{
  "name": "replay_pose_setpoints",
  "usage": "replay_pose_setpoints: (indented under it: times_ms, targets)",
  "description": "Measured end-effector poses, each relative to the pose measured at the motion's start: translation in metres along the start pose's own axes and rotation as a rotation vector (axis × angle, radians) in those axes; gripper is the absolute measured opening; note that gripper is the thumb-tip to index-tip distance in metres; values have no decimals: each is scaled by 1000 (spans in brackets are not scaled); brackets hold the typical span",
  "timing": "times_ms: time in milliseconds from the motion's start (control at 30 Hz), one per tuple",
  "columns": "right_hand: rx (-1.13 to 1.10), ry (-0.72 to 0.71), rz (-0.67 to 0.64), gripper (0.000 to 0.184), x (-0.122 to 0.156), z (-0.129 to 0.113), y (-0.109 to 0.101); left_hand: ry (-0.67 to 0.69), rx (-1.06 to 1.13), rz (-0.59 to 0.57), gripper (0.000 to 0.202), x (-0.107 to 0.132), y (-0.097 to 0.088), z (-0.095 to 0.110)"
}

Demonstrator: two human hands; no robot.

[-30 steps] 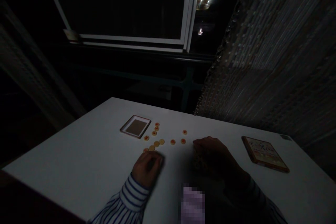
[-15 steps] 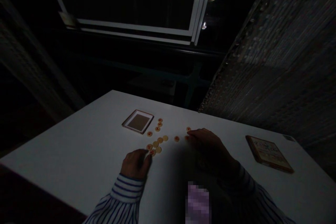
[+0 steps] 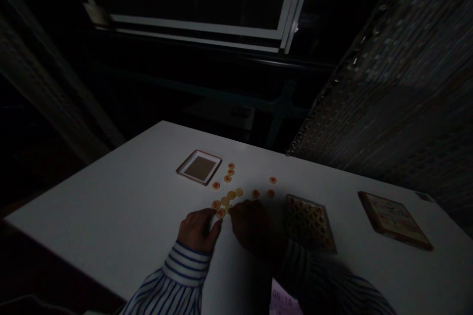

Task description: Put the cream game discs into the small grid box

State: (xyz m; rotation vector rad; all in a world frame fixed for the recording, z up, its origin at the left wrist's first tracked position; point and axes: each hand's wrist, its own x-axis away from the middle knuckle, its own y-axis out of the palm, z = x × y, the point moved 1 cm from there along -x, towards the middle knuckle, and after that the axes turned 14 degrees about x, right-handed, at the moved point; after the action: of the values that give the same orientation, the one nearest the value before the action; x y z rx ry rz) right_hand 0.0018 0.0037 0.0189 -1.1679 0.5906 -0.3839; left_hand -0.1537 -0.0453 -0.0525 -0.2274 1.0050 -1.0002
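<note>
Round wooden Chinese chess pieces lie loose on the white table, some showing red characters and some with plain faces up. My left hand (image 3: 197,230) rests at the near end of the cluster, thumb and fingers apart, its fingertips beside a red-marked piece (image 3: 220,213). Across from it, my right hand (image 3: 254,226) is in deep shadow with fingers curled, the fingertips on a plain piece (image 3: 228,207). More plain pieces (image 3: 231,195) run away from the hands. Right of my right hand sits a box of pieces (image 3: 310,219), partly behind the forearm.
A shallow lid or tray (image 3: 180,172) lies at the back left of the white table (image 3: 121,206). At the right is a flat box-like object (image 3: 395,219) with a printed face. A beaded curtain (image 3: 399,93) hangs beyond the right side, and the surroundings are dark.
My right hand has moved left, from the pieces at the right to the plain pieces near my left hand, uncovering the box of pieces. My left hand stays by the cluster; the view shifted slightly.
</note>
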Motion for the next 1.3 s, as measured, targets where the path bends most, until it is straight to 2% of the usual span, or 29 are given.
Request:
replay_pose_setpoints:
  times_ms: [267, 567, 767, 1300]
  targets:
    - [-58, -16, -18, 18, 4, 3, 10, -41, -32, -38, 25, 0, 2, 1]
    - [-79, -23, -37, 16, 4, 2, 8, -71, -77, -72, 25, -1, 4, 5]
    - [-90, -16, -29, 17, 5, 0, 14, -88, -104, -70, 25, -1, 5, 5]
    - [-91, -10, -27, 16, 7, -3, 13, -45, -151, -92, 24, -3, 5, 8]
